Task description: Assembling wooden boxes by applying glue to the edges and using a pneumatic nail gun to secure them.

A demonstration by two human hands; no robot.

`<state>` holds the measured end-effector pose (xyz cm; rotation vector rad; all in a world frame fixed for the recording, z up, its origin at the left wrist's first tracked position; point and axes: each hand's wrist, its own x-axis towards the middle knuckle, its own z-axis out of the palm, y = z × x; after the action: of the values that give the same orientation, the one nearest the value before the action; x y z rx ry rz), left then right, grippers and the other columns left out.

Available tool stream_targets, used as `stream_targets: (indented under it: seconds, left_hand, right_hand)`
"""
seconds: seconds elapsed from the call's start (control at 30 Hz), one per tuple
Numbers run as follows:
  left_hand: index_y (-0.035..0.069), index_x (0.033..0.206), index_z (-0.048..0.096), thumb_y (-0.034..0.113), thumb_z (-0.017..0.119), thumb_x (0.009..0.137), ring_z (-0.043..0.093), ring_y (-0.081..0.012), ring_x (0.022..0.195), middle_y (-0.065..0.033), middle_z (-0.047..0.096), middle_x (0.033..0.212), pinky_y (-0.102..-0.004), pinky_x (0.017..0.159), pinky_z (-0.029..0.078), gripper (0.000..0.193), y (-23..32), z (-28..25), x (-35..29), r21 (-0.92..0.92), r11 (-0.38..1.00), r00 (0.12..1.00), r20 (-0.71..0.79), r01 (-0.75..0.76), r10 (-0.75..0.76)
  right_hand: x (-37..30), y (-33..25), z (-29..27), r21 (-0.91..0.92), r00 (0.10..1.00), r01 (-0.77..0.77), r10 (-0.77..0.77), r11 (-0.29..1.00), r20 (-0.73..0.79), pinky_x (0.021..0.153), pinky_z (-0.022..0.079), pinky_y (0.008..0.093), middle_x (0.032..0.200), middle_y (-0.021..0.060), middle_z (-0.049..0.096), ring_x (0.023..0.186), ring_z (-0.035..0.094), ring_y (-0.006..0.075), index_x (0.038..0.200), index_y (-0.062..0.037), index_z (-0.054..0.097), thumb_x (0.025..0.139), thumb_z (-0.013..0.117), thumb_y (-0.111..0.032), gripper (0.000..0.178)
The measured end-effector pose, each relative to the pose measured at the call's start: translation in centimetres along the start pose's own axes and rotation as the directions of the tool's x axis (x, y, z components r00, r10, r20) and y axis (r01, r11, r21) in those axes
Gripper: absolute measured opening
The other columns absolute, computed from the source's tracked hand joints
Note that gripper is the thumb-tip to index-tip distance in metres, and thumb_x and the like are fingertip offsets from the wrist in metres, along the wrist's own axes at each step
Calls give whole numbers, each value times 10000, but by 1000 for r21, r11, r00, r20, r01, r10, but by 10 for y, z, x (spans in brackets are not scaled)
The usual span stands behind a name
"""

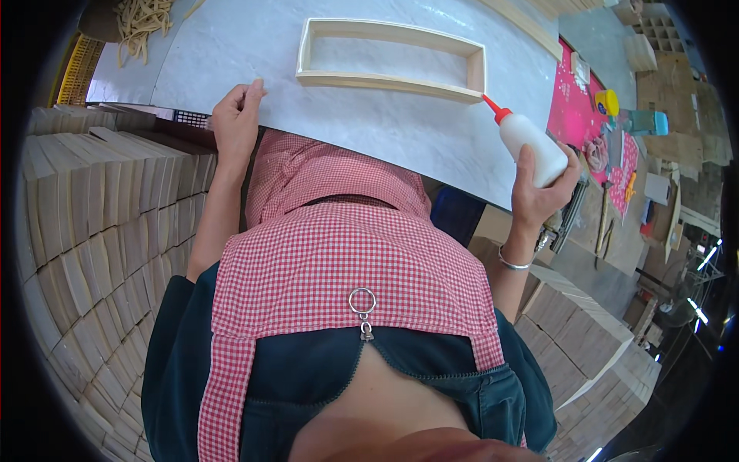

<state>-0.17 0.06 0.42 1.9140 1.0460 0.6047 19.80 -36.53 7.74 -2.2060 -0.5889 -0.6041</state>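
My right hand (540, 189) is wrapped round a white squeeze bottle (533, 145) with a red pointed nozzle, most likely a glue bottle. Its tilted nozzle tip meets, or nearly meets, the near right corner of a long rectangular wooden frame (392, 83). The frame lies on a pale marbled tabletop (369, 123), which shows through its middle. At the table's near edge, left of the frame and apart from it, my left hand (237, 114) is closed, thumb and fingers pressed together. Whatever it may pinch is too small to make out.
Stacked wooden pieces (92, 200) rise close on my left, and more wood stacks (573, 331) stand at my right. A pile of thin pale strips (142, 27) sits at the far left. Wooden slats (523, 27) lie far right, near a pink sheet (571, 100) and a yellow-lidded container (606, 102).
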Motion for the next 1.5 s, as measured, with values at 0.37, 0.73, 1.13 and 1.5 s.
stream_targets:
  seconds: [0.37,0.73,1.13,1.5]
  left_hand:
    - [18,933,727,205,665,920,418,-88,576,22,540,633,-235,549,355,197,-3,3,-6,-76,996,999,12,-46,47]
    - [14,965,745,224,634,930,440,-96,600,14,574,659,-242,582,380,240,6,0,-6,-71,997,999,45,-13,16]
    - [-1,999,745,239,602,959,468,-104,628,-6,627,715,-242,611,407,282,9,1,-3,-23,1000,996,91,-5,7]
    - [-5,1025,737,244,598,965,492,-106,663,-11,643,759,-237,642,417,292,5,0,1,12,999,991,129,45,-46]
  right_hand:
    - [-30,-96,98,509,960,-81,-70,857,271,697,531,321,1056,124,589,809,617,231,1230,-20,490,812,801,-173,543]
    - [-27,-102,109,431,958,58,-173,900,231,677,534,319,1046,136,611,797,635,238,1218,-14,507,807,816,-205,549]
    - [-19,-52,42,187,988,-23,-7,982,155,755,544,332,1111,133,590,914,621,247,1216,-32,523,855,798,-198,483]
    - [-11,-4,8,31,998,-51,52,998,-22,734,525,331,1033,137,606,840,609,242,1188,4,531,811,822,-209,522]
